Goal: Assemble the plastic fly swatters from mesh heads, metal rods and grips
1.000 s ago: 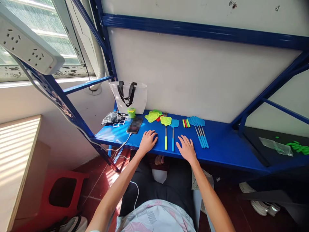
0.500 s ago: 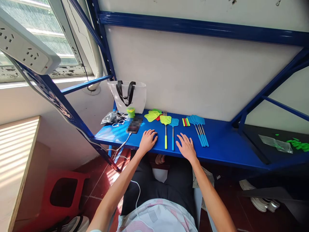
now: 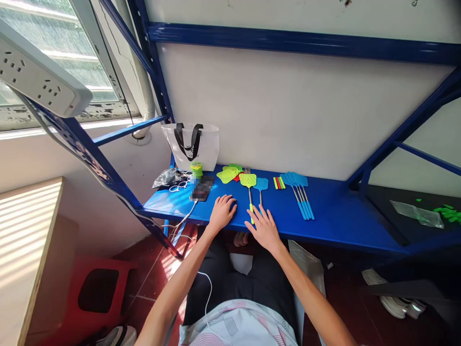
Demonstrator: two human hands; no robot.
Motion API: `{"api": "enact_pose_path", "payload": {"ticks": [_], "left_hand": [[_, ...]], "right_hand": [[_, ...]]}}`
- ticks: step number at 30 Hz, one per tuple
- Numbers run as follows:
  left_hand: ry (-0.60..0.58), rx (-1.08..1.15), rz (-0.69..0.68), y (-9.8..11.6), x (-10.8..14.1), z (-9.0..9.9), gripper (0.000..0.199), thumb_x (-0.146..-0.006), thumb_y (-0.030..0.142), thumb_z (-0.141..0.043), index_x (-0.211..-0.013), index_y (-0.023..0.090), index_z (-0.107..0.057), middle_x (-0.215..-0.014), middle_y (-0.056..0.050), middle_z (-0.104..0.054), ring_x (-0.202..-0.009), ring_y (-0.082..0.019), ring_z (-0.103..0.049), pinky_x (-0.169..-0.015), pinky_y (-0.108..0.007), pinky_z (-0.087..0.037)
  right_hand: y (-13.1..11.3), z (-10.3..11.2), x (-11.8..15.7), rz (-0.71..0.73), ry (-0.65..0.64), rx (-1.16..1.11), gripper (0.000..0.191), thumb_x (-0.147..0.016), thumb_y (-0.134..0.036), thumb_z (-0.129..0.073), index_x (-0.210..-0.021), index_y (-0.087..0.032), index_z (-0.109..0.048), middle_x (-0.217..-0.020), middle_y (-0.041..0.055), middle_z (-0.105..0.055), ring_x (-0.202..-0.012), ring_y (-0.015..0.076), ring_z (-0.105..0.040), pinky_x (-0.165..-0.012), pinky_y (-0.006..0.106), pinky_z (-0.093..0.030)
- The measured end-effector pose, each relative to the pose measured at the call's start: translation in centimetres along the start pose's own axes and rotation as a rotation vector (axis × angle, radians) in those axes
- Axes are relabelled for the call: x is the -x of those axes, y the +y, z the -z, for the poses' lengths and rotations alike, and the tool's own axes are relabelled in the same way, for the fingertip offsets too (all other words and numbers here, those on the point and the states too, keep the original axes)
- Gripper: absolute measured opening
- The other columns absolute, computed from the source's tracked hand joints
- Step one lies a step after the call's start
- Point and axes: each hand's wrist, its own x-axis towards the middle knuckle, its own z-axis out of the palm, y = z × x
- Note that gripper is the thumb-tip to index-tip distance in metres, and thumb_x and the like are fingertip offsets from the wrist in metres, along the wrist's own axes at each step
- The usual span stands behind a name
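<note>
My left hand (image 3: 222, 213) rests on the blue shelf (image 3: 338, 211), fingers apart and nothing in it. My right hand (image 3: 264, 228) is spread over the handle ends of a yellow-green fly swatter (image 3: 248, 180) and a blue one (image 3: 261, 184), hiding part of both; it grips neither. Left of these lie more swatter heads (image 3: 227, 174), yellow-green, green and red. To the right are short coloured pieces (image 3: 279, 183) in yellow, red and green, then several blue swatters (image 3: 300, 196) fanned side by side.
Further left are a phone (image 3: 202, 188) with a white cable, a green tub (image 3: 196, 169), a white bag (image 3: 200, 144) with black handles, and scissors (image 3: 179, 186). Blue frame posts flank the shelf. A plastic bag (image 3: 418, 214) and green bits lie at the far right.
My right hand has moved left, from the bare shelf beside the blue swatter onto the two swatter handles. My left hand stays in place, and the view has shifted slightly.
</note>
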Motion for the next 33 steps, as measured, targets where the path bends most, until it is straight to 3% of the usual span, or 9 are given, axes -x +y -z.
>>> {"api": "enact_pose_path", "payload": {"ticks": [2,6,9,13,16,18,23,29,33], "left_hand": [[0.008,0.0,-0.002,0.0,0.0,0.0,0.037,-0.117,0.04,-0.049,-0.141,0.027,-0.074,-0.16,-0.011,-0.069,-0.157,-0.037,-0.055,-0.134,-0.062,-0.038],[0.004,0.002,-0.007,0.0,0.0,0.1,0.037,-0.117,0.04,-0.048,-0.142,0.028,-0.073,-0.159,-0.011,-0.069,-0.157,-0.037,-0.055,-0.134,-0.063,-0.039],[0.005,0.003,-0.008,0.0,0.0,0.1,0.038,-0.117,0.041,-0.047,-0.142,0.028,-0.073,-0.159,-0.011,-0.069,-0.157,-0.037,-0.055,-0.134,-0.063,-0.039],[0.011,0.006,-0.007,0.1,0.0,0.1,0.038,-0.117,0.041,-0.048,-0.14,0.027,-0.074,-0.159,-0.012,-0.069,-0.156,-0.038,-0.055,-0.134,-0.063,-0.039],[0.011,0.014,-0.007,0.1,-0.1,0.0,0.037,-0.116,0.04,-0.049,-0.14,0.028,-0.075,-0.158,-0.012,-0.07,-0.155,-0.038,-0.056,-0.133,-0.064,-0.04],[0.015,0.016,-0.006,0.1,-0.1,-0.1,0.037,-0.116,0.04,-0.049,-0.14,0.028,-0.075,-0.158,-0.012,-0.069,-0.155,-0.038,-0.056,-0.133,-0.064,-0.04],[0.013,0.014,-0.008,0.1,-0.1,0.0,0.037,-0.117,0.04,-0.049,-0.14,0.027,-0.074,-0.159,-0.012,-0.069,-0.156,-0.038,-0.056,-0.133,-0.064,-0.039],[0.013,0.021,-0.003,0.0,0.0,-0.1,0.038,-0.117,0.04,-0.048,-0.141,0.028,-0.075,-0.16,-0.012,-0.069,-0.157,-0.038,-0.055,-0.134,-0.064,-0.038],[0.014,0.023,-0.005,0.0,0.0,-0.1,0.039,-0.117,0.041,-0.047,-0.141,0.028,-0.075,-0.159,-0.012,-0.069,-0.156,-0.038,-0.056,-0.134,-0.064,-0.039]], "right_hand": [[0.0,-0.4,0.2,-0.028,0.034,0.02,0.067,-0.12,-0.062,-0.032,-0.171,-0.028,-0.057,-0.182,0.0087,-0.046,-0.174,0.039,-0.029,-0.139,0.068,-0.027],[-0.4,-1.6,0.9,-0.118,0.106,0.053,0.067,-0.118,-0.06,-0.037,-0.169,-0.025,-0.061,-0.177,0.0145,-0.052,-0.169,0.055,-0.033,-0.132,0.084,-0.026],[-0.2,-1.7,1.2,-0.159,0.089,0.061,0.062,-0.117,-0.057,-0.04,-0.165,-0.027,-0.064,-0.174,0.0143,-0.056,-0.164,0.0581,-0.04,-0.128,0.087,-0.027],[1.6,0.3,1.1,-0.226,0.039,0.064,0.054,-0.117,-0.055,-0.044,-0.149,-0.027,-0.078,-0.164,0.0149,-0.067,-0.159,0.0568,-0.048,-0.128,0.086,-0.026],[3.3,2.3,0.7,-0.272,0.046,0.093,0.053,-0.119,-0.051,-0.04,-0.125,-0.024,-0.085,-0.134,0.0185,-0.082,-0.14,0.0497,-0.066,-0.128,0.083,-0.027],[4.1,3.2,0.4,-0.287,0.091,0.143,0.051,-0.12,-0.048,-0.039,-0.117,-0.022,-0.083,-0.12,0.0187,-0.083,-0.124,0.0422,-0.073,-0.128,0.076,-0.031],[4.9,2.9,-0.6,-0.286,0.205,0.208,0.049,-0.119,-0.051,-0.038,-0.132,-0.02,-0.074,-0.133,0.0223,-0.072,-0.12,0.0375,-0.067,-0.107,0.052,-0.05],[5.6,2.2,-1.2,-0.231,0.224,0.172,0.05,-0.12,-0.039,-0.029,-0.121,-0.019,-0.075,-0.131,0.0217,-0.07,-0.122,0.0365,-0.062,-0.106,0.051,-0.045],[7.0,2.9,-1.0,-0.26,0.287,0.183,0.049,-0.12,-0.042,-0.03,-0.114,-0.021,-0.074,-0.126,0.0201,-0.071,-0.117,0.0347,-0.063,-0.1,0.047,-0.045]]}}
